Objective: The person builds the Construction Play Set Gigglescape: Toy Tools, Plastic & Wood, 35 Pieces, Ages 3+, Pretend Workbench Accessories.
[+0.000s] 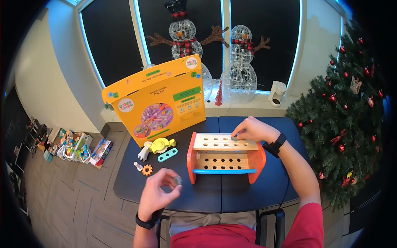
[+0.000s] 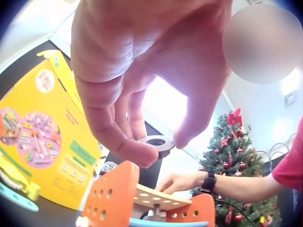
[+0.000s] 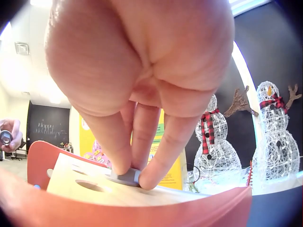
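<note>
My left hand (image 1: 159, 191) pinches a grey toy nut (image 2: 164, 153) between thumb and fingertips, held in the air in front of the workbench. The nut's round hole shows in the left wrist view. With its fingertips, my right hand (image 1: 255, 130) grips the hexagonal head of a grey toy bolt (image 3: 128, 177) at the right part of the workbench's upper wooden board (image 1: 213, 141). Below that board, a grey threaded shaft (image 2: 157, 211) hangs down in the left wrist view. The toy workbench has orange side panels (image 1: 191, 159) and a blue front bar (image 1: 224, 171).
Left of the workbench lie a teal strip (image 1: 167, 155), a yellow toy piece (image 1: 160, 145), an orange gear (image 1: 147, 170) and a pale screw (image 1: 137, 166). A large yellow box (image 1: 182, 118) stands behind them on the dark table (image 1: 256, 194). A decorated tree (image 1: 339, 107) rises at the right.
</note>
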Motion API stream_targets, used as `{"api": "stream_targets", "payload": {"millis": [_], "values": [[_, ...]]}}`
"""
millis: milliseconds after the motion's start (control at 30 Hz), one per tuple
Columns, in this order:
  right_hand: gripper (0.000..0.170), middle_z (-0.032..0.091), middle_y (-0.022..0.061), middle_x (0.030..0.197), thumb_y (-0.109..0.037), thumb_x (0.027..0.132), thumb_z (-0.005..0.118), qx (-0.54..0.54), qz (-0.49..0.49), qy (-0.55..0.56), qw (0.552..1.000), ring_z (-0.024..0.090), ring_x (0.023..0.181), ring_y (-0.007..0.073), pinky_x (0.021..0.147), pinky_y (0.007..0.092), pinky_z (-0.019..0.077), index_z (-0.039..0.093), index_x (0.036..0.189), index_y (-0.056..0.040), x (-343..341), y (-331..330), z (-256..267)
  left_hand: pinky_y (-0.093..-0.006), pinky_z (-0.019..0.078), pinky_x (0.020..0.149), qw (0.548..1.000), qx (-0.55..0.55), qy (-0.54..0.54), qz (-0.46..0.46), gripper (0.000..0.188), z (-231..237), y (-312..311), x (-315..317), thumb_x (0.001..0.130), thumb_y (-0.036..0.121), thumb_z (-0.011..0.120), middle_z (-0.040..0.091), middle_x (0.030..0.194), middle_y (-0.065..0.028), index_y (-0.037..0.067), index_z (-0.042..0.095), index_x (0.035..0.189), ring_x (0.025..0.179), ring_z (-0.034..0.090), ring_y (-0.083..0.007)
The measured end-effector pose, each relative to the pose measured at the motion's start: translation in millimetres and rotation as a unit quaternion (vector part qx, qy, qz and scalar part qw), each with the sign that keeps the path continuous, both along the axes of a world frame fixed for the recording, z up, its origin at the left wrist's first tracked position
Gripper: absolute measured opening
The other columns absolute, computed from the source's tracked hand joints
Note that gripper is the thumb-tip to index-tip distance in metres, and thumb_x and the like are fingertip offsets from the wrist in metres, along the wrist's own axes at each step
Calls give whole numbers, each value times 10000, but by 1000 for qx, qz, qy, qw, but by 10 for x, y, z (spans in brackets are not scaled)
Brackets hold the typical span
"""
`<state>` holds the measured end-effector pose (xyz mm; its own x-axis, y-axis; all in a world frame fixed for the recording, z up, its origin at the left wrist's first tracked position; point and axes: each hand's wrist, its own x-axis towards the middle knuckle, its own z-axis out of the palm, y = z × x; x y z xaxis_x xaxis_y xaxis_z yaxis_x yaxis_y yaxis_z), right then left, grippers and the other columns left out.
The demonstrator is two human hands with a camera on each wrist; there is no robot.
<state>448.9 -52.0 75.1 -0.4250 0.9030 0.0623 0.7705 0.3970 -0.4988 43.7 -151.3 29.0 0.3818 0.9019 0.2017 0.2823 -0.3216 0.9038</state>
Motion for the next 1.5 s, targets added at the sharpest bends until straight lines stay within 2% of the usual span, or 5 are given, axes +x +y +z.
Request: {"api": "stream_targets", "payload": {"millis": [467, 800, 1000, 1300, 1500], "values": [[256, 797, 184, 909, -83, 871, 785, 7, 7, -15, 1000, 766, 812, 300, 822, 369, 605, 839, 1121, -87, -8, -19, 17, -318, 589, 783, 986, 27, 31, -163, 337, -353, 329, 1161, 965, 48, 738, 677, 1093, -126, 1, 671, 1292, 879, 728, -189], [247, 790, 191, 903, -79, 865, 777, 21, 18, 6, 1000, 759, 800, 302, 820, 373, 605, 838, 1105, -76, 20, 1, -29, -446, 572, 867, 989, -46, 101, -95, 394, -747, 894, 1796, 953, 118, 714, 749, 1097, -285, -65, 652, 1297, 965, 730, -391], [246, 789, 192, 908, -83, 875, 770, 16, 17, 6, 1000, 757, 808, 303, 815, 376, 603, 837, 1111, -82, 26, 2, -20, -363, 559, 868, 984, -104, 97, -104, 359, -778, 1006, 1981, 1013, 138, 677, 768, 1098, -125, -24, 654, 1332, 944, 717, -197], [245, 788, 197, 918, -100, 890, 775, 5, 18, 9, 1000, 756, 822, 305, 807, 376, 594, 834, 1127, -86, 28, 16, -12, -326, 530, 788, 955, -269, -113, -52, 175, -958, 1038, 2094, 1014, 113, 672, 748, 1050, -44, 34, 751, 1149, 914, 650, -133], [243, 795, 193, 924, -112, 899, 778, -11, 14, 13, 1000, 765, 829, 294, 803, 381, 600, 835, 1135, -91, 42, 26, -6, -309, 541, 860, 922, -331, -171, -101, 234, -998, 1116, 2065, 1061, 152, 687, 743, 1141, -38, 38, 709, 1264, 1022, 657, -131]]}}
